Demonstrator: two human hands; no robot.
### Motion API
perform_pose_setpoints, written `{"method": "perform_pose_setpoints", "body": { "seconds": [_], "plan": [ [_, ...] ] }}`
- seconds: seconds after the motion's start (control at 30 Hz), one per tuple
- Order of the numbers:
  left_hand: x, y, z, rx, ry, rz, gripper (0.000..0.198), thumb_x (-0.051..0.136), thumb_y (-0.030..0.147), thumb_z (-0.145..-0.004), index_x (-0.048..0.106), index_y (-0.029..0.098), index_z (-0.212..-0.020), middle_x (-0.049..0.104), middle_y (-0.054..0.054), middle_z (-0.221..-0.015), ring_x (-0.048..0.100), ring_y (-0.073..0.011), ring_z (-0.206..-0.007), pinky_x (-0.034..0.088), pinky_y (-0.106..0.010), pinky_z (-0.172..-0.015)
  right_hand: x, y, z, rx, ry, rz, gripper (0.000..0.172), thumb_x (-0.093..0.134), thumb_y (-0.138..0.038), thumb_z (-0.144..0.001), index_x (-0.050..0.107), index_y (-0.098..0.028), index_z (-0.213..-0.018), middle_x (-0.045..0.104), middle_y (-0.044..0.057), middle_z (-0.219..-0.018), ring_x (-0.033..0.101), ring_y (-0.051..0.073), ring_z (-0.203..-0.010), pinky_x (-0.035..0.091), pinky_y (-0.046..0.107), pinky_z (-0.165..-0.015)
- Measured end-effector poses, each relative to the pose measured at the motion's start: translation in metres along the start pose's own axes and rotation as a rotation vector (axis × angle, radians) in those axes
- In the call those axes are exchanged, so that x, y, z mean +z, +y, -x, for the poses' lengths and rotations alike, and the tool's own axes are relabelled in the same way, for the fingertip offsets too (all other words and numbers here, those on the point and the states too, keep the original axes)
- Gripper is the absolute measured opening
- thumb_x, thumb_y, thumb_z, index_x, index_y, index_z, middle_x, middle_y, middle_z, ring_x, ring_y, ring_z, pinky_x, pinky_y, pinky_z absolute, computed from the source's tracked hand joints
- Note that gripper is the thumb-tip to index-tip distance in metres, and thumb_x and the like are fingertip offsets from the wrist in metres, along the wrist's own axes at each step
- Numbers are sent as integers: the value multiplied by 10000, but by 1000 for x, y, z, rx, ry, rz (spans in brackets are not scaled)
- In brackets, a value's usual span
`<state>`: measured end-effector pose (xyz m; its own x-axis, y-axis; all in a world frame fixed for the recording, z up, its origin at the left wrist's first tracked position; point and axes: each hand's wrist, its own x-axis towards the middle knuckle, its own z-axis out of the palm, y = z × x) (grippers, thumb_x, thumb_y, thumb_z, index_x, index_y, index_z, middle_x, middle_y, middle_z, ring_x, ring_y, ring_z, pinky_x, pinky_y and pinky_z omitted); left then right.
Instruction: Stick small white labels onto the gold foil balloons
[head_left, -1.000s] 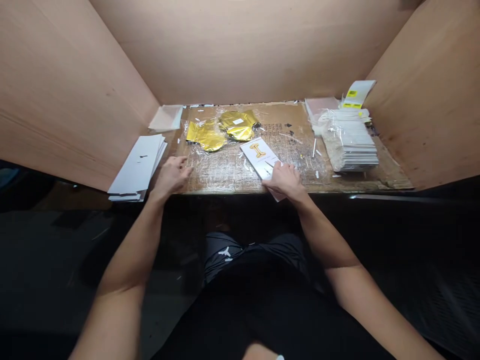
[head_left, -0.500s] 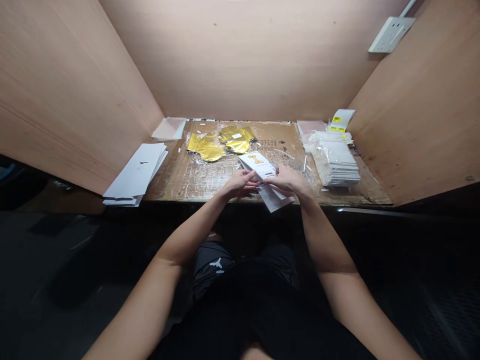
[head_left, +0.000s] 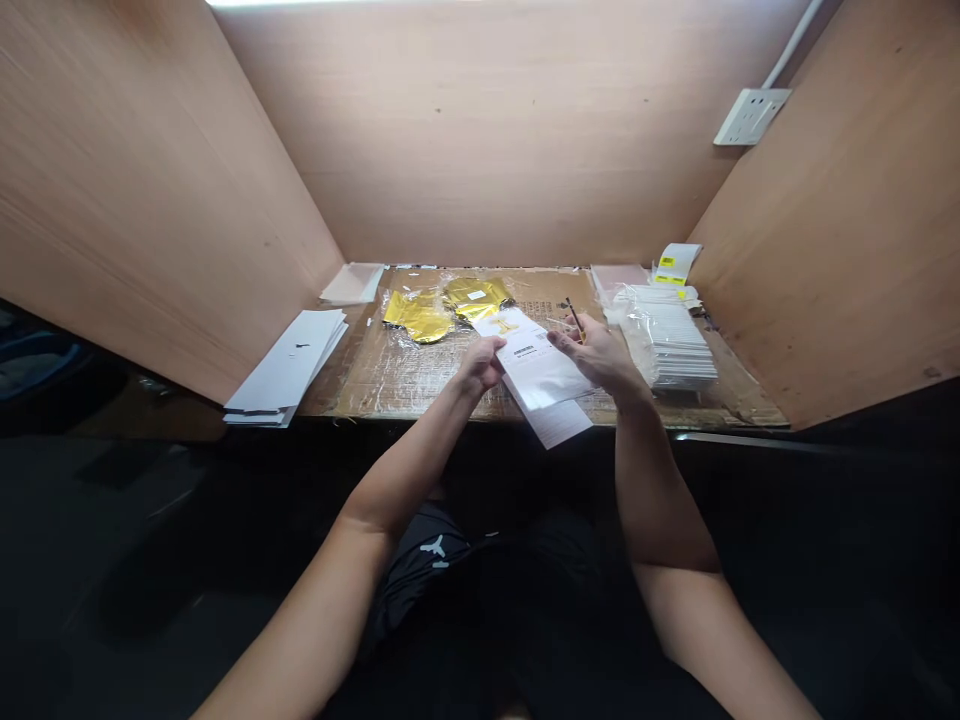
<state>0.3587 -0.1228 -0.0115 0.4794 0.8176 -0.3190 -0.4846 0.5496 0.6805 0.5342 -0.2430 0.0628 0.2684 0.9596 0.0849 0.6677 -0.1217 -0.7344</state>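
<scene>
My left hand [head_left: 481, 363] is closed on the left edge of a white printed packet [head_left: 536, 370], thumb on top. The packet bears a golden figure and a barcode. From under its lower end sticks out a printed paper sheet [head_left: 559, 424]. My right hand [head_left: 596, 352] is at the packet's right edge, its fingers closed round a thin dark stick-like tool [head_left: 575, 318] that points up and away; its exact kind is unclear. Beyond the packet lie two flat golden foil balloons [head_left: 424, 318] in clear wrapping.
Folded white papers [head_left: 281, 365] lie at the left edge. A stack of white packets [head_left: 679, 345] in clear plastic stands at the right, yellow-marked labels [head_left: 675, 265] behind it. Wooden panels [head_left: 487, 150] enclose the cardboard-covered table [head_left: 382, 385] on three sides.
The packet now lies flatter, with more of its face showing. My right hand has moved slightly right, off the packet's middle, and the dark tool now shows in it. The view has tilted up.
</scene>
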Motion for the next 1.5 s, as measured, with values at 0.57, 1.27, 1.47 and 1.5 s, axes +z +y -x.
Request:
{"method": "perform_pose_setpoints", "body": {
  "seconds": [0.57,1.27,1.47,1.5],
  "plan": [
    [-71,60,55,669,22,-621,405,760,290,-831,582,249,-1192,719,-57,-1197,645,-219,-1244,525,-307,-1050,135,-36,-35,-280,-80,-124,405,378,-343,-1019,591,-172,-1318,725,112,-1149,634,247,-1021,504,327,-927],
    [-85,56,151,517,4,-475,564,840,290,-780,597,243,-1288,752,-82,-1291,720,-269,-1223,597,-359,-1026,118,-46,31,-258,-55,-196,486,332,-444,-1091,581,-166,-1402,726,154,-1172,699,277,-1070,569,410,-936],
    [-86,51,145,560,29,-393,523,834,346,-782,575,270,-1230,761,-52,-1186,740,-256,-1078,618,-368,-937,131,-64,47,-322,-283,-406,376,518,-503,-1009,607,-212,-1230,719,93,-1101,662,252,-1015,554,355,-893],
    [-87,58,142,601,27,-389,536,847,358,-774,585,276,-1234,760,-46,-1177,734,-256,-1083,615,-366,-940,128,-67,44,-335,-270,-394,362,529,-514,-1003,628,-214,-1181,715,79,-1055,652,245,-988,546,346,-881]
  ]
}}
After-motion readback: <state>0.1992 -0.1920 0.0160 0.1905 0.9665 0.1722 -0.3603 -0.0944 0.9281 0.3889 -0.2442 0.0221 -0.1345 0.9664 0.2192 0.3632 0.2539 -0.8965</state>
